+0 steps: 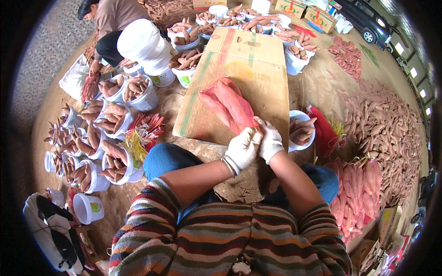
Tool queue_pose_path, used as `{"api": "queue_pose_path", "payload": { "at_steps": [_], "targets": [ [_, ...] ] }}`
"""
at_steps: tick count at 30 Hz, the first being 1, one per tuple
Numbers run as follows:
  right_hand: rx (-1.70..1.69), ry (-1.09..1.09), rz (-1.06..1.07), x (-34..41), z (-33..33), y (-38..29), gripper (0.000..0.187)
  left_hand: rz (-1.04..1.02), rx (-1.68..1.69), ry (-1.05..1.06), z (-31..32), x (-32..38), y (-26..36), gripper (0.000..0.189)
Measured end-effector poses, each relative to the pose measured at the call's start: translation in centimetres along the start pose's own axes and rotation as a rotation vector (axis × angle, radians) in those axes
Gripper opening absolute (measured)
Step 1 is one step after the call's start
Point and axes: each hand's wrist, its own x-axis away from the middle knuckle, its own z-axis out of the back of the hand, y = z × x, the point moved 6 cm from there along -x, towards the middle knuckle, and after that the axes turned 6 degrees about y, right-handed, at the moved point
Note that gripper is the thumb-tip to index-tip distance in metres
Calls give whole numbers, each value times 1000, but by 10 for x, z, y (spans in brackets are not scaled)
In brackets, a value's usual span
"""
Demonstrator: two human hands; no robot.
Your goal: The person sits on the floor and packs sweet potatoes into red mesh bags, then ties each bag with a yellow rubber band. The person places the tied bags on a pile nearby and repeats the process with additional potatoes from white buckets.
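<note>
A red mesh bag of sweet potatoes (231, 101) lies on a flattened cardboard box (193, 89) in front of me. Its gathered neck points towards my body. My left hand (244, 146), in a white knit glove, grips the neck with fingers curled. Right against it, my right hand (270, 139), gloved the same way, closes on the same gathered mesh. The neck itself is mostly hidden by the gloves. Just right of the cardboard stands a white bucket holding sweet potatoes (301, 131).
Several filled buckets (119, 162) crowd the left. Bundled mesh bags (143, 129) lie near my left knee, and red mesh bags (323, 131) at the right. Filled bags (357, 193) and a sweet potato heap (386, 131) lie farther right. A person (117, 24) bends down behind stacked buckets (143, 41).
</note>
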Motion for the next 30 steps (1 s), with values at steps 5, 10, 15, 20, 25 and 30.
{"api": "queue_pose_path", "payload": {
  "at_steps": [5,10,15,20,25,30],
  "targets": [
    [-791,-284,-447,-41,-34,14,59,-94,-109,-42,2,0,13,21],
    [402,-164,180,-54,14,2,54,-120,-82,2,4,-6,17,25],
    [550,-245,91,-61,30,13,45,-44,-234,-98,-13,-4,3,27],
    [467,-135,117,-57,41,16,47,277,555,-23,-23,-5,-4,14],
    [272,-276,24,-62,38,25,51,593,642,-26,-30,9,-7,16],
    [435,-83,111,-68,40,34,59,757,648,-201,-48,6,-19,16]
  ]
}}
